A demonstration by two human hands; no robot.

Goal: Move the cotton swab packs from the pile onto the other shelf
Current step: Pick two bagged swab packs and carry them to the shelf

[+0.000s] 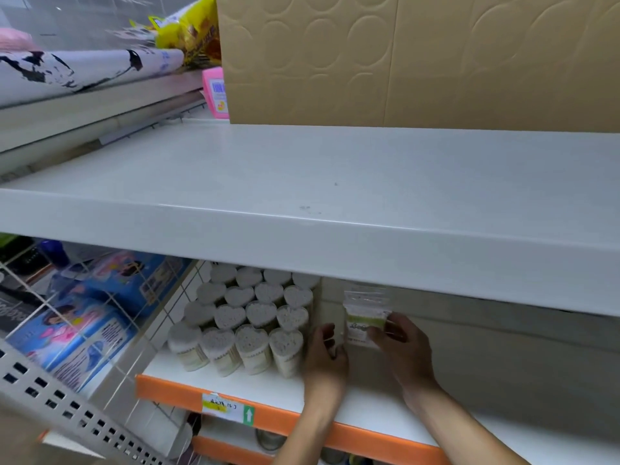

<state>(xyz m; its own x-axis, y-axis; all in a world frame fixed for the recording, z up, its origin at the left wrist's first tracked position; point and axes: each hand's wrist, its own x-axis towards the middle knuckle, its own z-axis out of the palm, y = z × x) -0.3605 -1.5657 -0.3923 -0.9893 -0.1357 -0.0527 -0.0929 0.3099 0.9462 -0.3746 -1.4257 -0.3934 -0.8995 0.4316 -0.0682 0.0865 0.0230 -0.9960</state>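
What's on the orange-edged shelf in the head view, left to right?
Wire grid divider → heart-shaped cotton swab tubs → left hand → bagged swab pack → right hand, holding that pack.

Right hand point(401, 344) grips swab pack point(364, 322)

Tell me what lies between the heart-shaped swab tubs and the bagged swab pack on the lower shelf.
In the head view, only the left hand lies between the heart-shaped tubs and the bagged pack, which the right hand holds.
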